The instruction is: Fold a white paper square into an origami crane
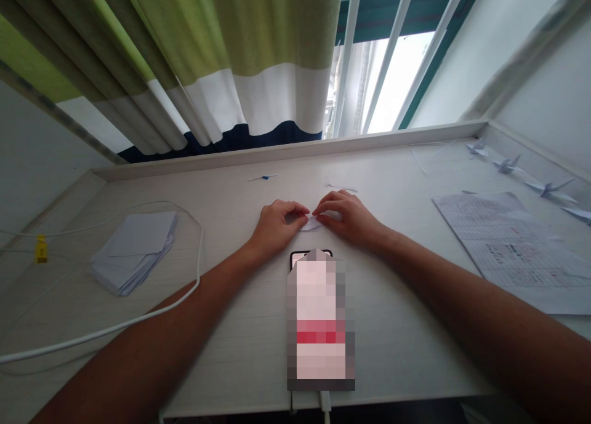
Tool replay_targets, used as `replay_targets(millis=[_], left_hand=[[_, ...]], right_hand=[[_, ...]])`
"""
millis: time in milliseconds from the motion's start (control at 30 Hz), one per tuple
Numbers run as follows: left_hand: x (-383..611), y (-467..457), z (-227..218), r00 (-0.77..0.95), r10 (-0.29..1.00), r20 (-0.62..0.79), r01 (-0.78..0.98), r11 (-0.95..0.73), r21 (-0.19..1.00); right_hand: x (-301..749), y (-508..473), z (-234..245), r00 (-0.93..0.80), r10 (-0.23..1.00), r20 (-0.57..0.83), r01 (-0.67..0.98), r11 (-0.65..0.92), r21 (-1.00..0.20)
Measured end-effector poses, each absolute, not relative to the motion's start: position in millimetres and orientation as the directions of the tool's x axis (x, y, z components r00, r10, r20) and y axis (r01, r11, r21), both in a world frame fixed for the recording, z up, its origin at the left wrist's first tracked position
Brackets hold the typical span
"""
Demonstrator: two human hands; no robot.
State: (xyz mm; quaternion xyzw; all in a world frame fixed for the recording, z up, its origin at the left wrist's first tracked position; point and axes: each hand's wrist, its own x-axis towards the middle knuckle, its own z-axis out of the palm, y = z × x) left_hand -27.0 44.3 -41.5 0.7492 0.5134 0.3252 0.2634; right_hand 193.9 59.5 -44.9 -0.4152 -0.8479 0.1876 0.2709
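A small folded piece of white paper [313, 222] lies on the pale wooden desk [231, 325], in the middle, just beyond a phone [318, 319]. My left hand [277, 221] rests on the desk with its fingers curled, and the fingertips press the paper's left edge. From the other side, my right hand [348, 215] pinches the paper's right part with bent fingers. Most of the paper is hidden under the fingers.
A stack of white paper squares [133, 248] lies at the left, with a white cable [138, 316] curving past it. Printed sheets [512, 245] lie at the right. Several folded paper cranes [508, 164] stand along the right wall. Curtains and a barred window are behind.
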Motion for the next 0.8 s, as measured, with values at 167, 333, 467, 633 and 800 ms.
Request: replay_targets(millis=[167, 333, 467, 633, 800], left_hand=[[-27.1, 44.2, -39.8, 0.32, 0.917, 0.238, 0.607, -0.392, 0.692], [-26.9, 44.1, -40.3, 0.343, 0.908, 0.239, 0.61, -0.409, 0.679], [-26.8, 43.9, -40.8, 0.357, 0.903, 0.237, 0.629, -0.421, 0.654], [-26.1, 42.9, -40.4, 0.362, 0.899, 0.245, 0.638, -0.43, 0.639], [-26.1, 41.6, -39.9, 0.372, 0.891, 0.259, 0.642, -0.449, 0.622]], right_hand=[[193.9, 58.7, -43.5, -0.526, 0.794, 0.304, 0.597, 0.599, -0.533], [193.5, 58.7, -43.1, -0.527, 0.799, 0.29, 0.603, 0.592, -0.534], [193.1, 59.3, -43.9, -0.526, 0.8, 0.289, 0.604, 0.59, -0.535], [192.7, 59.2, -43.3, -0.532, 0.793, 0.297, 0.595, 0.6, -0.535], [194.2, 56.3, -37.7, -0.553, 0.78, 0.293, 0.584, 0.613, -0.532]])
